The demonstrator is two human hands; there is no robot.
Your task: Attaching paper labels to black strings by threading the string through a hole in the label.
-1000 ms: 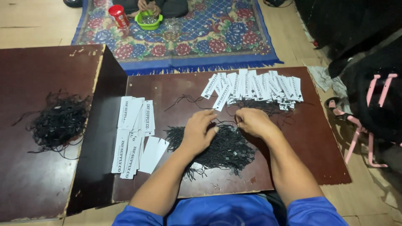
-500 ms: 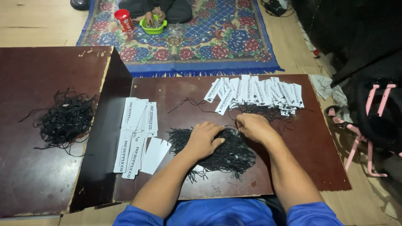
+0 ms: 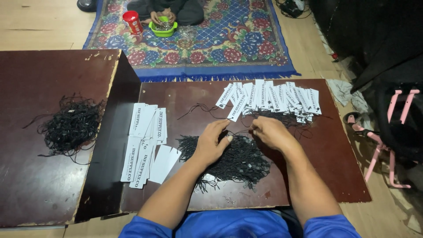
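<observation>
My left hand [image 3: 212,142] and my right hand [image 3: 270,132] hover over a pile of black strings [image 3: 240,161] on the dark brown board [image 3: 317,163]. Between the fingertips of both hands stretches a single thin black string [image 3: 240,131], pinched at each end. Behind the hands lies a row of white paper tags [image 3: 273,98] with strings attached. A stack of plain white tags [image 3: 147,143] rests to the left of my left hand.
A second heap of black strings [image 3: 70,125] lies on the higher brown board [image 3: 39,185] at left. On the patterned rug [image 3: 229,39] beyond, another person's hands work at a green bowl [image 3: 163,28] beside a red cup [image 3: 132,22]. Dark bags and a pink frame [image 3: 387,145] stand at right.
Both hands have lifted slightly off the string pile and drawn one string out between their fingertips. The view has tilted a little.
</observation>
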